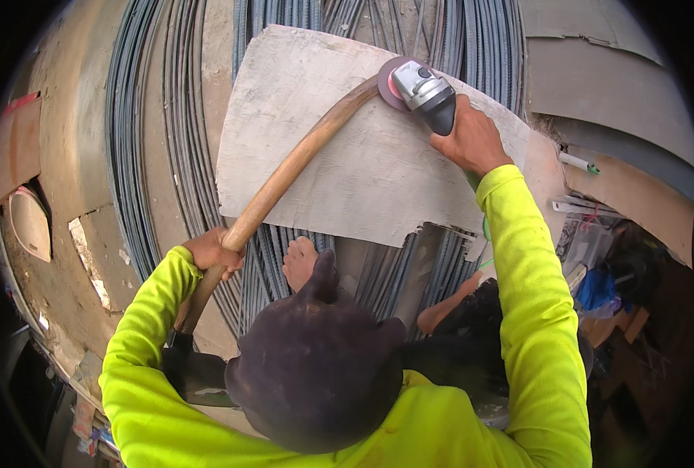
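Note:
A long curved wooden handle (pixel 292 165) slants from the lower left up to the far middle. My left hand (pixel 213 253) is wrapped round its lower part. An angle grinder (pixel 425 90), silver at the head and dark on the body, is in my right hand (pixel 477 137), with fingers closed round its body. Its reddish-brown disc (pixel 385 84) meets or overlaps the handle's far end; firm contact cannot be made out. Beneath both lies a pale, worn board (pixel 323 183).
Long bundles of steel rebar (pixel 135 140) run under and beside the board. Flat grey sheets (pixel 596 82) are stacked at the far right. Bare feet (pixel 299 261) rest by the board's near edge. A blue plastic bag (pixel 596 288) lies among clutter at the right.

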The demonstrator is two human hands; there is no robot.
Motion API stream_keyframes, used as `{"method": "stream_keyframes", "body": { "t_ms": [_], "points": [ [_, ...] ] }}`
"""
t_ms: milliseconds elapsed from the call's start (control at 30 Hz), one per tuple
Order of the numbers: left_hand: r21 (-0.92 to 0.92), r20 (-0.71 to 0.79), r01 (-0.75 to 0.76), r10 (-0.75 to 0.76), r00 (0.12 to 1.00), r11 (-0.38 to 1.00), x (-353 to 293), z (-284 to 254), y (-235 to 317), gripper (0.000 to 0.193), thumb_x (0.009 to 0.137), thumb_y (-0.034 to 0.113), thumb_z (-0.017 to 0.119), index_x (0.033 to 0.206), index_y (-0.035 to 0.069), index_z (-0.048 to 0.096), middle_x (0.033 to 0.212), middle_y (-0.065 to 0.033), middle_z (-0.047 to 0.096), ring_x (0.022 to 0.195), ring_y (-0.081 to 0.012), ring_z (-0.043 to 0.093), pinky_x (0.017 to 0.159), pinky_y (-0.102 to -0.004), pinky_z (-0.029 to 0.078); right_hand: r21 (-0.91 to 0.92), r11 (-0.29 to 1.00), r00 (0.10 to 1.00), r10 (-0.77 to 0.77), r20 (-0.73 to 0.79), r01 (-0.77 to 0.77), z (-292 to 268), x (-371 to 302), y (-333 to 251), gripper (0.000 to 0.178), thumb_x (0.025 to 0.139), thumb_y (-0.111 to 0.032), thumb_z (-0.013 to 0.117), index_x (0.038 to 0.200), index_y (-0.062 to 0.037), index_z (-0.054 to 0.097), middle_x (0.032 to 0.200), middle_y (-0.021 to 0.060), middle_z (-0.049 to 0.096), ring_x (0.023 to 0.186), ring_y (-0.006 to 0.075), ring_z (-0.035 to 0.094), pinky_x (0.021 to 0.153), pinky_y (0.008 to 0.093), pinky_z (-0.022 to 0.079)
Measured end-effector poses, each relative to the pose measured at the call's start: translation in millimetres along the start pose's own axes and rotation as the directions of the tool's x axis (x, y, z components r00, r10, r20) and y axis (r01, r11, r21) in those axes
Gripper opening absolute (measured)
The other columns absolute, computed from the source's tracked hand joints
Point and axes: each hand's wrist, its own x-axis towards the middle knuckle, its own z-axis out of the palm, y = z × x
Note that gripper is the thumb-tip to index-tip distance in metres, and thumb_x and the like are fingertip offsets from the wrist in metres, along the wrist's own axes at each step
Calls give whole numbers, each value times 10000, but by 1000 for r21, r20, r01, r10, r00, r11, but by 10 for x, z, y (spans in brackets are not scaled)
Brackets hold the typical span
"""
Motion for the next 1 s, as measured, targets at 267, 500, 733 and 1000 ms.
{"method": "stream_keyframes", "body": {
  "t_ms": [267, 500, 733, 1000],
  "points": [
    [-46, 22, -5, 6, 1000, 999, 141, 38, -40, 143, 762, 31, 718, 803, 4, 583, 672, -118, 618, 551, -214, 631, 529, -350, 514, 227, 969, 959, -155, 236, 101, 259, -404, -389, 600, 731, -292, 744, 1155, 80, 539, 912, 342, 679, 878, 514, 674, 841, 515, 533],
    [-112, 55, -17, 23, 998, 994, 275, 33, -161, 156, 786, 37, 733, 866, 15, 601, 686, -90, 632, 540, -194, 636, 540, -334, 537, 297, 954, 972, -104, 209, 39, 311, -432, -452, 624, 720, -321, 773, 1113, 105, 541, 928, 342, 687, 891, 484, 694, 855, 498, 557],
    [-114, 78, -52, 62, 995, 992, 366, 44, -292, 131, 797, 56, 729, 828, 9, 611, 682, -98, 629, 555, -199, 640, 557, -339, 544, 255, 955, 901, -240, 361, 152, 299, -595, -626, 617, 726, -298, 750, 1132, 112, 532, 898, 348, 673, 876, 494, 686, 824, 498, 547],
    [-85, -99, -55, 47, 994, 995, 295, 176, -305, 141, 819, 74, 747, 867, 7, 632, 730, -69, 632, 600, -161, 634, 593, -325, 551, 273, 945, 896, -270, 354, 177, 263, -482, -689, 609, 724, -298, 751, 1118, 110, 532, 900, 339, 679, 880, 511, 673, 848, 497, 542]
  ]
}}
